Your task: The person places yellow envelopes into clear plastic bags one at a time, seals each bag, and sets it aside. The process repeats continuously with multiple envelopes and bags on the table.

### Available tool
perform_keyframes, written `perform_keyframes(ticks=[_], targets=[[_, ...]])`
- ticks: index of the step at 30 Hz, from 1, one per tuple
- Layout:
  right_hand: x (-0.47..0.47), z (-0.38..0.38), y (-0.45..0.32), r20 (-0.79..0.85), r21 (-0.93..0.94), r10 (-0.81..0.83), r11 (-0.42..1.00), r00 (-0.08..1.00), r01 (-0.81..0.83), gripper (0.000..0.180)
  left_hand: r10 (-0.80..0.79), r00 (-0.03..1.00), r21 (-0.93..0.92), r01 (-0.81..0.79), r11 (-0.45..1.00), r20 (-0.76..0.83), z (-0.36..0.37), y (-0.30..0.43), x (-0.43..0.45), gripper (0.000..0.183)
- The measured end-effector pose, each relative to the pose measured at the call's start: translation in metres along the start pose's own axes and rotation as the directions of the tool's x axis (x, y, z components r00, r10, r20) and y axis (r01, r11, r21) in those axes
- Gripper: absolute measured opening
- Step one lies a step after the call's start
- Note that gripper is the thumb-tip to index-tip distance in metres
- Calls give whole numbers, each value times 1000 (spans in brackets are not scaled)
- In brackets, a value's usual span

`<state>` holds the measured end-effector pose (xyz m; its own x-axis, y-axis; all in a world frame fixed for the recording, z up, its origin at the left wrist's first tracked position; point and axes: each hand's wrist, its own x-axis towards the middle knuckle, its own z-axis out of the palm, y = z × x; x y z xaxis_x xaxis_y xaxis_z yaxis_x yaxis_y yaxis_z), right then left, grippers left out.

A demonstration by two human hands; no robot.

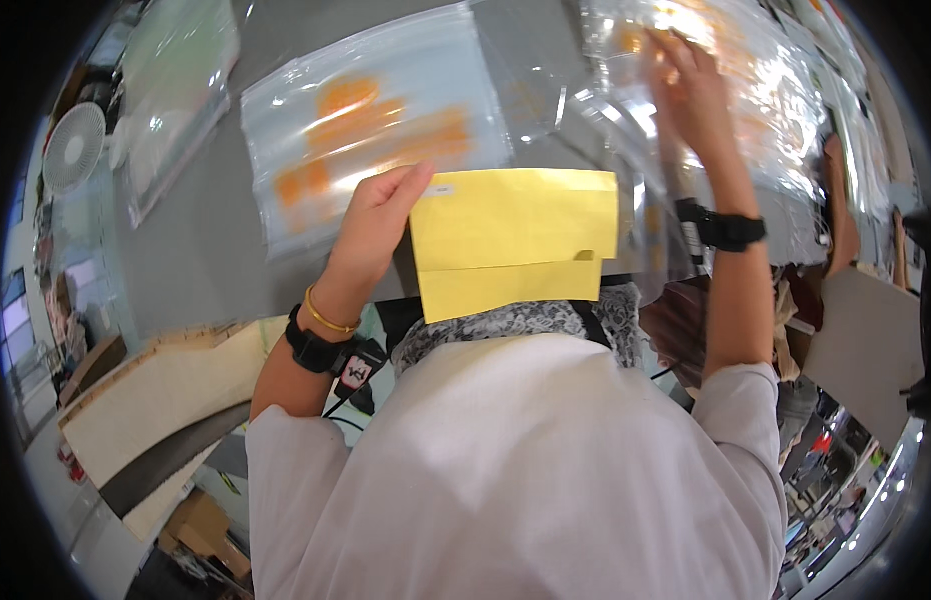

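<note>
My left hand (386, 214) grips the upper left corner of a yellow paper piece (514, 221), thumb on top. The paper hangs over the table's near edge, in front of my body; a second yellow layer shows below its lower edge, and a small white label sits near my thumb. My right hand (690, 90), blurred, reaches over a pile of shiny clear plastic bags (773, 112) at the upper right. Its fingers are extended and apart; whether they touch the plastic I cannot tell. Beyond my left hand lies a flat stack of clear plastic bags with orange print (383, 120).
The grey table (187, 262) spans the front. Another clear plastic bag or pack (176, 97) lies at the upper left, near a small white fan (73, 148). Loose clear plastic (623, 142) lies below my right hand. Cardboard boxes (202, 529) stand at the lower left.
</note>
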<state>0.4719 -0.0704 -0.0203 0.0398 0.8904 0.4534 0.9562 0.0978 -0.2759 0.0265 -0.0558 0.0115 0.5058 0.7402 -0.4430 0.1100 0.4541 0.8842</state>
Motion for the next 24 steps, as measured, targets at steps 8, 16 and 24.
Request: perform_keyframes(ticks=[8,16,24], targets=[[14,12,-44,127,-118,-61,990,990,76,21,102,995,85,-102,991,6,2,-10,-4,33],[41,0,-90,327,149,-523,851,787,503,26,142,990,158,-139,977,-5,-2,-20,1,31],[41,-104,-75,218,330,-431,877,875,350,4,155,987,37,-156,987,32,-10,-17,-5,32]])
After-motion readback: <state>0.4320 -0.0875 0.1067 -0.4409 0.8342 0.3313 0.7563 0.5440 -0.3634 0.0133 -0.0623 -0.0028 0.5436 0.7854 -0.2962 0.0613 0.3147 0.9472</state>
